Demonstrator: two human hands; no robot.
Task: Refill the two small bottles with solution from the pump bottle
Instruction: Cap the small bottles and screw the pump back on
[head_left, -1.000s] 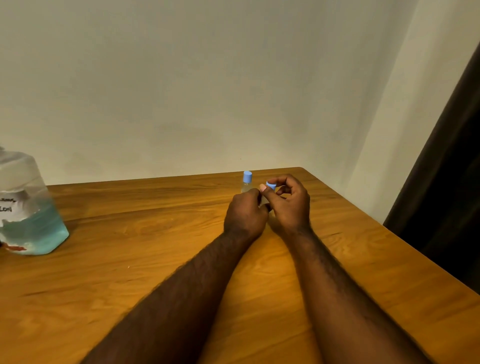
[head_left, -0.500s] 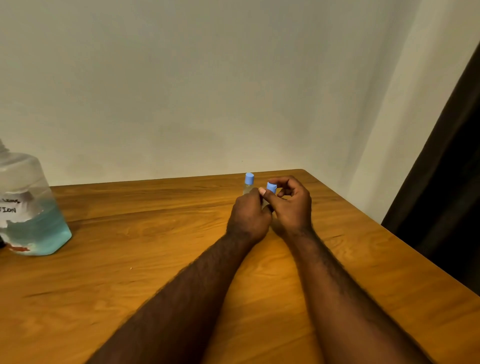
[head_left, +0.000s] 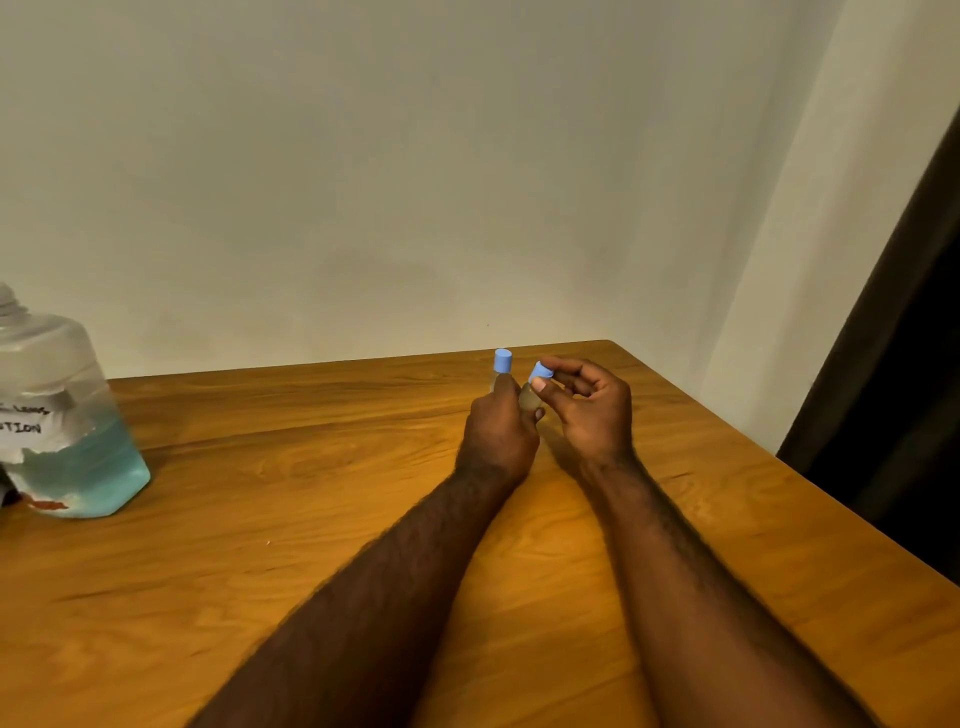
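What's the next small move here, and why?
Probably twist the blue cap off: the right hand pinches it, the left hand grips its small bottle. The second bottle is capped too; nothing can be filled yet.

A wooden table (head_left: 260, 571) stands against a plain pale wall (head_left: 415, 182), with a dark curtain (head_left: 893, 364) beside it.

My one view rides the head, facing forward and down across the table (head_left: 311, 545) to the wall (head_left: 415, 182). Close in: left hand (head_left: 498, 436) and right hand (head_left: 592, 415) sit mid-frame; the pump bottle (head_left: 67, 447) is cut by the left edge.
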